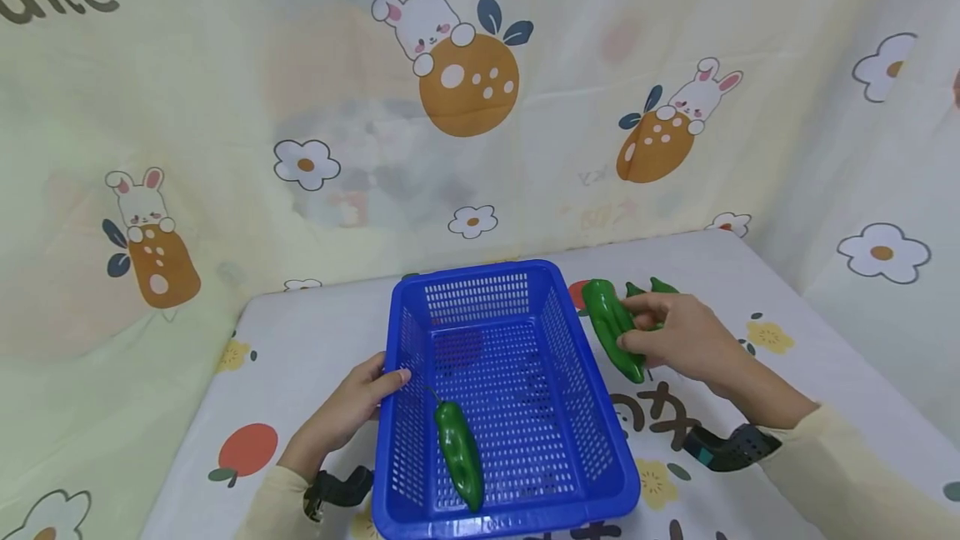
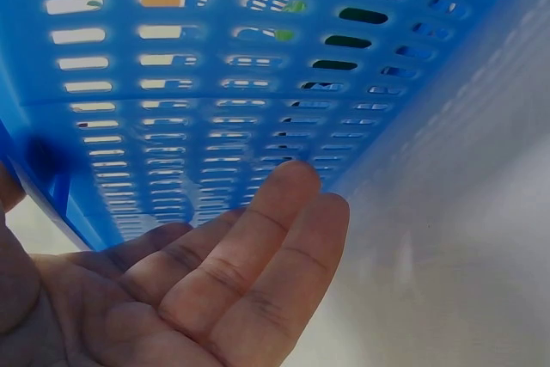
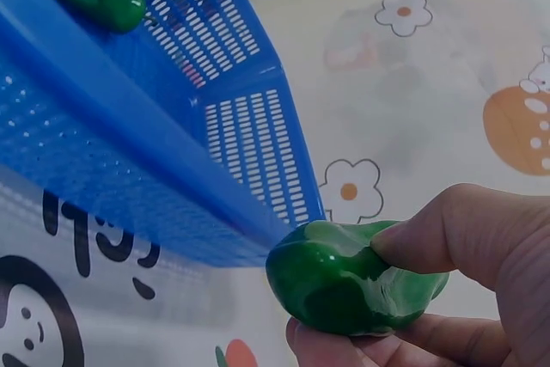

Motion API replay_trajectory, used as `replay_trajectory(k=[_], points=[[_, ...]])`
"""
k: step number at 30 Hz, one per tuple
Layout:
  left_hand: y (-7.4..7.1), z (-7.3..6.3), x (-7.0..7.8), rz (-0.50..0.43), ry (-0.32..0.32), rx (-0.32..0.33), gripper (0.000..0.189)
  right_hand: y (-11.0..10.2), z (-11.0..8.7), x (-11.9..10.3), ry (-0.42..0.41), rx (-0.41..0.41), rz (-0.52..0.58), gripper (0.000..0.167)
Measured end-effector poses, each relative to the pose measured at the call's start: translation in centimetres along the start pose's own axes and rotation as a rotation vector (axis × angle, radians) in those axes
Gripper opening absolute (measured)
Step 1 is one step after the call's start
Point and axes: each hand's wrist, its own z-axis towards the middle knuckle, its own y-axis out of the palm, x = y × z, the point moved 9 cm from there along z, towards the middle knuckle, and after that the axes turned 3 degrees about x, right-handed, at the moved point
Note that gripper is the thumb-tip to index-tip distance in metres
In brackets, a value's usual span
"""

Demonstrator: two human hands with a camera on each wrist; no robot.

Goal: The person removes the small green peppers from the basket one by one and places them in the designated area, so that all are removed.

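Observation:
A blue plastic basket (image 1: 597,390) with slotted walls stands on the table, one long green pepper (image 1: 459,457) lying inside on its floor. My left hand (image 1: 348,407) holds the basket's left rim, thumb over the edge. In the left wrist view its fingers (image 2: 266,255) lie along the outer wall. Just right of the basket, my right hand (image 1: 678,336) pinches another glossy green pepper (image 1: 609,325) between thumb and fingers. The right wrist view shows this held pepper (image 3: 331,277) close by the basket's outer side. Its far end is partly covered by the hand.
More green peppers (image 1: 663,285) lie on the table behind the right hand, mostly hidden by it. The patterned tablecloth (image 1: 322,332) meets a printed curtain (image 1: 360,215) behind the basket, with another curtain side (image 1: 862,190) at the right.

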Motion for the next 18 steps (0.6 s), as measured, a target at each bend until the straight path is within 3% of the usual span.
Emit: replay_trajectory(k=[9, 18], points=[[0.0, -0.3, 0.5, -0.007, 0.022, -0.012, 0.065, -0.8, -0.6, 1.7, 0.020, 0.013, -0.026, 0.065], [0.0, -0.2, 0.5, -0.002, 0.015, -0.012, 0.065, -1.1, -1.0, 4.5, 0.102, -0.004, -0.050, 0.068]])
